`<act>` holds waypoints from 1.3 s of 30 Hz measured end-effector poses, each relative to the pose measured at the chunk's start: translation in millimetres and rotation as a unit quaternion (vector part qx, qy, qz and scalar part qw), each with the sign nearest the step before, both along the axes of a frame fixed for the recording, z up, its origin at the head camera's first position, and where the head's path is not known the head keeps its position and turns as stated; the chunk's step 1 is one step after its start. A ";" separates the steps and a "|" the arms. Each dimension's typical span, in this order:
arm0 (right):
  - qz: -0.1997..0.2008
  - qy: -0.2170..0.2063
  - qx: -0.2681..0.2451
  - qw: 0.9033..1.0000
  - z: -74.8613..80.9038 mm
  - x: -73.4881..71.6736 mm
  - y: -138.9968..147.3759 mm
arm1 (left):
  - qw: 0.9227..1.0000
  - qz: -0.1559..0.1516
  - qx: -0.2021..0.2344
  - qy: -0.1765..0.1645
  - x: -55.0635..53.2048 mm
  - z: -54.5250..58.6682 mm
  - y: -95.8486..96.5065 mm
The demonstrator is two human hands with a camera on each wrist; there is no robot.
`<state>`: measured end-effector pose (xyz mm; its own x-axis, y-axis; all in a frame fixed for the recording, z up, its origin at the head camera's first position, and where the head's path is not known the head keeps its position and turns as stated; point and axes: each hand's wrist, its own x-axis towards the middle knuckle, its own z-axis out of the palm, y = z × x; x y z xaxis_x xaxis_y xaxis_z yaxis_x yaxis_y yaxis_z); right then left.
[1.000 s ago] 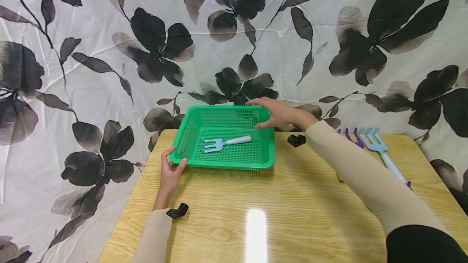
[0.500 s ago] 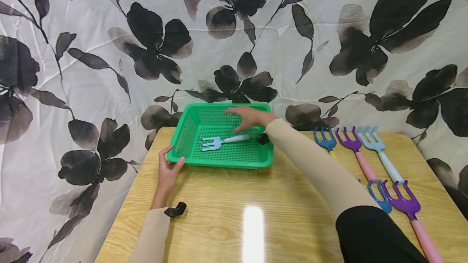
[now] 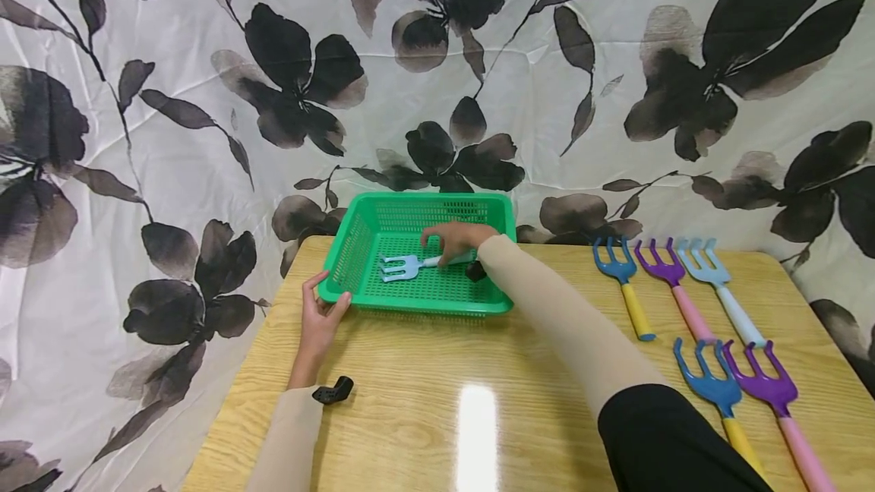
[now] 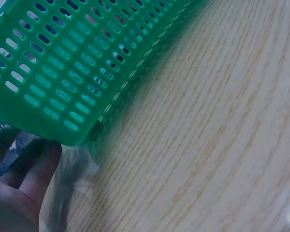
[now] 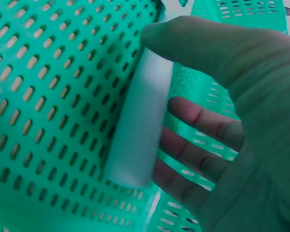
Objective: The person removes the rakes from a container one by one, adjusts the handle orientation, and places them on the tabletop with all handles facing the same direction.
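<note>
A green plastic basket (image 3: 410, 301) with slotted walls stands at the back of the wooden table. Inside it lies a light blue garden hand rake (image 3: 402, 267), tines pointing left. My left hand (image 3: 320, 319) grips the basket's near left corner, thumb on the rim; in the left wrist view its fingers (image 4: 42, 166) meet the basket's underside edge. My right hand (image 3: 456, 238) is down in the basket at the rake's pale handle (image 5: 142, 121). In the right wrist view the thumb crosses the handle near its neck, and the curled fingers lie along its other side.
Several more hand rakes lie at the table's right: a blue one with a yellow handle (image 3: 637, 311), a purple one with a pink handle (image 3: 690, 311), a light blue one (image 3: 738, 313), and another blue (image 3: 714, 382) and purple (image 3: 769, 382) nearer. A floral cloth (image 3: 533, 97) hangs behind.
My right hand has moved from the basket's right rim left and down into the basket, onto the rake's handle. The left hand keeps its grip on the corner.
</note>
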<state>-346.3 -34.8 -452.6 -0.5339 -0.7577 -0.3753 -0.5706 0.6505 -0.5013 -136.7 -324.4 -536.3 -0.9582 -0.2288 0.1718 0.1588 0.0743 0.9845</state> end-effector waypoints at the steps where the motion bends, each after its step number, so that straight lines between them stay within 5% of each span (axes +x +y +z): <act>1: 0.000 0.003 0.002 1.000 -2.4 0.3 0.1 | 1.000 0.000 0.002 0.002 -0.1 -0.6 0.7; 12: -0.007 -0.004 -0.022 1.000 -11.0 5.0 2.5 | 1.000 -0.015 0.007 -0.001 3.7 11.8 7.3; 24: -0.031 -0.024 -0.028 0.999 -11.6 7.8 4.9 | 1.000 -0.008 0.001 0.001 -0.7 -0.5 5.3; 28: -0.012 -0.029 -0.027 0.999 -10.8 7.6 2.2 | 1.000 0.001 -0.008 0.003 2.2 -2.0 5.9; 33: 0.025 -0.017 -0.038 0.999 7.0 7.0 -2.3 | 1.000 0.014 -0.014 0.007 5.1 -3.1 5.2; 39: 0.009 0.037 -0.093 0.995 35.1 4.5 7.4 | 0.999 0.012 -0.032 0.007 5.1 -1.5 2.9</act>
<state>-341.8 -27.4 -417.6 -0.5397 -0.8204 -0.1886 -0.6215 0.5395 -0.5680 -131.6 -321.5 -537.8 -0.9498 -0.2403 0.2006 0.1704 0.1406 0.9753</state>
